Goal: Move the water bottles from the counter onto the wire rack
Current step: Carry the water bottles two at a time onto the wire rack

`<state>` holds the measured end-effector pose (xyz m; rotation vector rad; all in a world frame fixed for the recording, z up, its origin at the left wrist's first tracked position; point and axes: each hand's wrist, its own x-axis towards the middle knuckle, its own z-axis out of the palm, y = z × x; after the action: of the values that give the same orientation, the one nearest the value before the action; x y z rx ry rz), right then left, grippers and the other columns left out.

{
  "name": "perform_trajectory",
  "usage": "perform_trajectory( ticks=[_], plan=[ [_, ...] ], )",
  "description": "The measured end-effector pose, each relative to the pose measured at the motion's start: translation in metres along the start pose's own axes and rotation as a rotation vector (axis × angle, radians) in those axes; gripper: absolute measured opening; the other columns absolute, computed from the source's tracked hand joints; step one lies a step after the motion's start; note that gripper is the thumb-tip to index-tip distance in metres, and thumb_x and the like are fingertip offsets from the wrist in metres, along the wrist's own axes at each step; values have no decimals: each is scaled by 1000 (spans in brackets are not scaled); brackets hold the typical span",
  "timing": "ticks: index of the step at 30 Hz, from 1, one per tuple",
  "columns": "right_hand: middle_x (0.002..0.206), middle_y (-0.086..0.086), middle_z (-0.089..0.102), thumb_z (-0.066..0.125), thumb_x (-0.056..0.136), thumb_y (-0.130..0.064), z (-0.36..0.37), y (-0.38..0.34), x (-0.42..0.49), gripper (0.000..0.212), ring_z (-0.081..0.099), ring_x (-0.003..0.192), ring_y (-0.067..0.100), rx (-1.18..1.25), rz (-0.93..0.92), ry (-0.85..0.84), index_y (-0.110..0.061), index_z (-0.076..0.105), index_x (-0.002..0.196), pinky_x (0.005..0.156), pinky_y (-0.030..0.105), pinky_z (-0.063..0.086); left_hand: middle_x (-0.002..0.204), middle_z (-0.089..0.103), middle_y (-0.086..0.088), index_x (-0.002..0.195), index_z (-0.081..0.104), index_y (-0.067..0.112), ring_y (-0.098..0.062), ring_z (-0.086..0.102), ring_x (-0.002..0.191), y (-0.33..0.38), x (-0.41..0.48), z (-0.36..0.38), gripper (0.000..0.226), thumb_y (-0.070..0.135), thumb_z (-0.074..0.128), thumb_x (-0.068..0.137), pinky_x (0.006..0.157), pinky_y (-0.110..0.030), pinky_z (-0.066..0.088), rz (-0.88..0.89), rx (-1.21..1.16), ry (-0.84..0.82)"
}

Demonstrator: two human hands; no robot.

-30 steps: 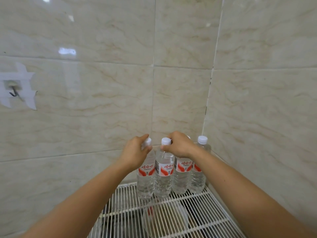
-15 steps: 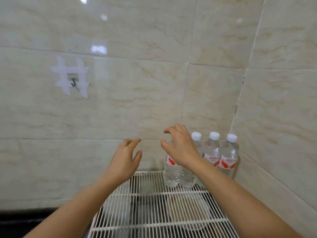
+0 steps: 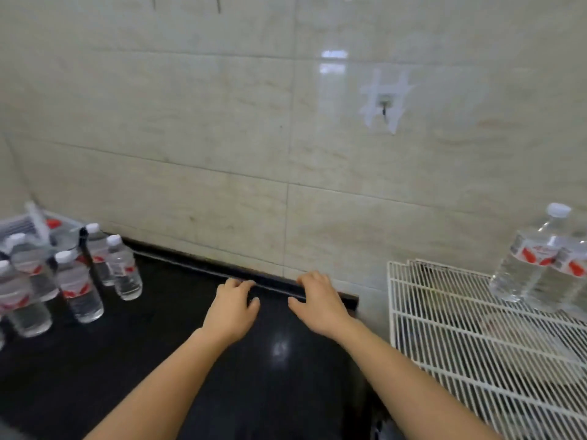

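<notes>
View has swung left off the rack corner: half a second ago the tiled corner and the rack filled the frame, now the tiled wall (image 3: 222,138) and the black counter (image 3: 158,360) dominate. Wire rack (image 3: 476,344) has slid to the right edge, with the placed bottles (image 3: 536,268) standing upright at its back, touching each other; how many sit there can't be counted here, frame cuts them off. Remaining bottles (image 3: 79,287) are clustered on the counter at far left, upright, several still there, some partly behind what looks like a small grey rack or tray, blurred. Both hands have come away from the placed bottles and are empty. Left hand (image 3: 232,309) is palm down over the counter, fingers loosely curled, holding nothing. Right hand (image 3: 320,306) is the same, fingers slack and slightly apart, thumb out, nothing pinched. Both hover mid-counter, well apart from either bottle group. Reads as last delivery done, person turning back for the next pair. Task part done; likely next is a reach left to the nearest counter bottle (image 3: 125,271).
</notes>
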<state>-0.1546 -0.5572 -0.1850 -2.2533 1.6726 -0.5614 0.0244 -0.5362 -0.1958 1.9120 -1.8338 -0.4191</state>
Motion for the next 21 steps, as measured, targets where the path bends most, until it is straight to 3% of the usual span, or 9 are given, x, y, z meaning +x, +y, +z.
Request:
perform_trajectory(
  ticks=[9,21],
  plan=[
    [137,7,43,53,94,-37,122,-155,11,54,37,128,26,-117,-87,-233,-11,40,140,105,42,37,139,44,-15,143,41,13,-33,37,130,-179,-62,-87,50,29,44,96,106,-40,38,-251,92,8],
    [137,7,43,55,93,-38,209,-267,100,56,37,129,27,-119,-199,-322,-10,40,140,104,43,37,138,45,-11,143,41,15,-28,39,131,-303,-29,-137,50,30,46,96,107,-40,39,-355,60,88]
  ],
)
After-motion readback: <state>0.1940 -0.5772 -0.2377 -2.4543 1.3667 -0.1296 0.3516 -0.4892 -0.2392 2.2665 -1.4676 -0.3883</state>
